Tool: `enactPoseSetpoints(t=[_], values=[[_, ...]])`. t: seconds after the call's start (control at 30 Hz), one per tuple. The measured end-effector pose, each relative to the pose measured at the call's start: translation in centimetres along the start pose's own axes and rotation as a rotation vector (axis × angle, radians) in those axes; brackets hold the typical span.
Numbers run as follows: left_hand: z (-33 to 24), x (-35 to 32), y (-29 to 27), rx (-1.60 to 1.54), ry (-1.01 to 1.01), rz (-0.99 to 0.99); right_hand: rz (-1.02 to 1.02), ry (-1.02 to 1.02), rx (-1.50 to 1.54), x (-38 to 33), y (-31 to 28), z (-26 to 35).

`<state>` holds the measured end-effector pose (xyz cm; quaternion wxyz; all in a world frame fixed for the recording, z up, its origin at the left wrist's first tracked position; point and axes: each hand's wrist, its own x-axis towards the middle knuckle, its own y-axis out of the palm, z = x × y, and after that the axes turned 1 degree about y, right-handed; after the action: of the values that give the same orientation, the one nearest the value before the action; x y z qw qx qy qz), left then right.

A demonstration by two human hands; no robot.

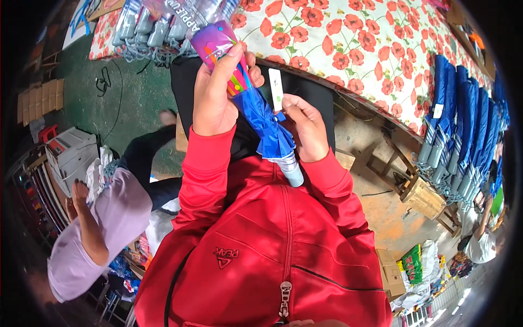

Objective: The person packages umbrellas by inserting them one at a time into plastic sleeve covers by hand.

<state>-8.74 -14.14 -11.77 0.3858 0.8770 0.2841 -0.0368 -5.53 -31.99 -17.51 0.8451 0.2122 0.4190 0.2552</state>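
In front of my chest is a folded blue umbrella (264, 122), slanting down to a grey handle end (293, 174). My left hand (215, 101) is closed around its upper end, where a purple and pink printed wrapper (210, 41) covers it. Between the thumb and fingers of my right hand (309, 128) is a small white label (276, 87), standing upright beside the umbrella's blue cloth. A clear printed plastic bag (182, 19) lies just beyond the wrapper; whether the two touch, I cannot tell.
A table with a poppy-patterned cloth (348, 35) stretches ahead. Several grey-handled umbrellas (144, 30) lie at its far left, and several blue folded ones (460, 109) on the right. A wooden stool (422, 196) stands lower right. A person in a lilac top (117, 212) is close on my left.
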Motion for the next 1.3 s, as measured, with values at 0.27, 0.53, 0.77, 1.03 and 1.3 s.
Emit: enactPoseSetpoints(t=[0.27,0.53,0.77,1.03,1.3], values=[[0.6,0.2,-0.2,0.029,-0.031,-0.038,0.103,-0.175,-0.140,-0.5,0.1,0.2],[1.0,0.3,-0.9,0.043,-0.017,-0.052,0.098,-0.508,-0.826,-1.8,2.3,1.1],[1.2,0.1,-0.3,0.060,-0.034,-0.086,0.059,-0.752,-0.956,-1.7,2.3,0.6],[2.1,-2.0,0.3,0.048,-0.057,0.031,-0.075,-0.659,-1.009,-2.4,3.4,1.3],[2.0,-1.9,0.4,0.124,-0.010,-0.009,0.142,-0.166,-0.571,-2.1,1.6,3.8]])
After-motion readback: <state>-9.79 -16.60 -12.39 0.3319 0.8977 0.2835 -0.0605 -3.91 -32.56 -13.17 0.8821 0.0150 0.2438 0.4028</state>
